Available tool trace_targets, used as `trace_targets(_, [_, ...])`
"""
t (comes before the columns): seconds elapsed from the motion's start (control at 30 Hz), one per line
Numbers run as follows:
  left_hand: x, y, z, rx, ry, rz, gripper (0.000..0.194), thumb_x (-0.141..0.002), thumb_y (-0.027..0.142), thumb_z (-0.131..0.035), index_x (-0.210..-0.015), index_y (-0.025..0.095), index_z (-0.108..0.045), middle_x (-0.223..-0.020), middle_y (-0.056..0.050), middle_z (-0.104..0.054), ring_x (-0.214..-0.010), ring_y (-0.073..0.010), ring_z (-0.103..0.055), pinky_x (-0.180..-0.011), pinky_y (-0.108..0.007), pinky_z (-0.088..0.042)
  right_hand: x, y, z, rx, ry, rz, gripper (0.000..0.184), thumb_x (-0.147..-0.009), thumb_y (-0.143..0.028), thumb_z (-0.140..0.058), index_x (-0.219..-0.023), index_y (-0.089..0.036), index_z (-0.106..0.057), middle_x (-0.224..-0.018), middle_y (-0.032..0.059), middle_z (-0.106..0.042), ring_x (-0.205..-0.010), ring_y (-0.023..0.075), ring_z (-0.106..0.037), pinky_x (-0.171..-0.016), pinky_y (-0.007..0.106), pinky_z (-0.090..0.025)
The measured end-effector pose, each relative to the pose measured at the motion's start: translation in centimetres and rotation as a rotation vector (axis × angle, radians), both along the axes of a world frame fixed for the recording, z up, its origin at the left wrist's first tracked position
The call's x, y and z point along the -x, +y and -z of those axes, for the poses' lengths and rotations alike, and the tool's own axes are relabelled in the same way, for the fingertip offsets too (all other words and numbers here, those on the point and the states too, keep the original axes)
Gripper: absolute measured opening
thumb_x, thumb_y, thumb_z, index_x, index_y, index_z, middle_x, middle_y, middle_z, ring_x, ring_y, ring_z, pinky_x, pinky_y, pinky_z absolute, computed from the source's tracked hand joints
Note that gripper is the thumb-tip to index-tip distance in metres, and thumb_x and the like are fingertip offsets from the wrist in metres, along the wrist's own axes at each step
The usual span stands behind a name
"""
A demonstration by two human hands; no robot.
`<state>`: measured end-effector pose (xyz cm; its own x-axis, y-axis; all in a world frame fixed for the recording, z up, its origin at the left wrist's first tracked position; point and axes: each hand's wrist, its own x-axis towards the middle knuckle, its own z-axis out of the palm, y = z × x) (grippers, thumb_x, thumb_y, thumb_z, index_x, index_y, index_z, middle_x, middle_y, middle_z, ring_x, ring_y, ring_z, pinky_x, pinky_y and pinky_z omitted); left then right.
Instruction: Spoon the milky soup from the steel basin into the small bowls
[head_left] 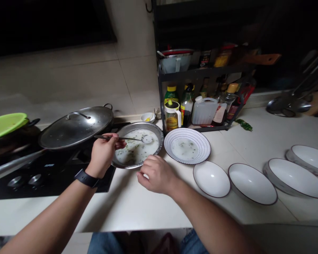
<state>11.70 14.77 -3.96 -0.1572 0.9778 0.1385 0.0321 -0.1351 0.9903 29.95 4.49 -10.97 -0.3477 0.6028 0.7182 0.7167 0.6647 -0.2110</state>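
My left hand is closed around the handle of a metal spoon. The spoon's bowl lies at the surface of a milky liquid with green flecks, inside a wide metal basin. My right hand is at the basin's near right edge, fingers curled and thumb toward the left. Its palm side is hidden, so what it holds, if anything, cannot be seen. Just right of the basin is a patterned plate with some of the same flecked liquid in it.
Several white bowls with dark rims line the counter on the right. At left, a domed metal lid and a lime-green basin sit above the black stove. Behind the plate stands a dark rack with bottles.
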Motion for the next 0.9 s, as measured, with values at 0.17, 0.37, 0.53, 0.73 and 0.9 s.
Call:
trace_targets(0.17, [-0.1,0.2,-1.0,0.014,-0.061,0.028,0.026,-0.071,0.029,-0.074,-0.089,0.017,-0.06,-0.069,-0.004,-0.071,-0.066,-0.0239,-0.076,-0.069,-0.039,-0.066,0.0,0.0,0.1,0.022,-0.005,0.002,0.032,-0.095,-0.031,-0.062,-0.064,-0.02,-0.063,-0.066,0.0022,-0.06,-0.074,0.0194,-0.053,-0.07,0.035,-0.038])
trace_targets(0.37, [-1.2,-0.4,-2.8,-0.014,-0.03,0.093,0.026,-0.073,0.031,-0.073,-0.09,0.016,-0.06,-0.072,-0.005,-0.072,-0.07,-0.0239,-0.076,-0.073,-0.04,-0.066,0.0,0.0,0.2,0.043,-0.007,0.008,0.031,-0.095,-0.032,-0.063,-0.066,-0.02,-0.065,-0.069,0.0031,-0.062,-0.076,0.02,-0.053,-0.071,0.036,-0.04])
trace_targets(0.53, [-3.5,-1.7,-3.8,-0.03,-0.053,0.169,0.027,-0.073,0.03,-0.074,-0.09,0.016,-0.06,-0.069,-0.004,-0.07,-0.069,-0.0239,-0.076,-0.072,-0.041,-0.066,0.0,0.0,0.1,0.054,-0.033,0.017,0.029,-0.093,-0.033,-0.064,-0.068,-0.02,-0.067,-0.07,0.0037,-0.063,-0.077,0.0206,-0.053,-0.07,0.036,-0.042])
trace_targets(0.73, [-7.0,-3.2,-3.6,-0.019,0.008,0.316,0.032,-0.078,0.04,-0.075,-0.092,0.016,-0.059,-0.069,-0.004,-0.071,-0.064,-0.0239,-0.075,-0.066,-0.04,-0.064,0.2,-0.1,0.1,0.028,-0.024,0.05,0.024,-0.089,-0.032,-0.067,-0.07,-0.019,-0.073,-0.07,0.0052,-0.069,-0.077,0.0224,-0.06,-0.071,0.037,-0.045])
trace_targets(0.9, [-8.5,-4.6,-2.9,-0.228,0.304,0.428,0.026,-0.09,0.041,-0.067,-0.098,0.017,-0.063,-0.073,-0.005,-0.073,-0.067,-0.0227,-0.074,-0.063,-0.033,-0.06,0.3,0.2,0.2,0.065,-0.034,0.035,0.019,-0.087,-0.031,-0.068,-0.074,-0.019,-0.075,-0.073,0.0057,-0.074,-0.077,0.024,-0.065,-0.076,0.038,-0.05])
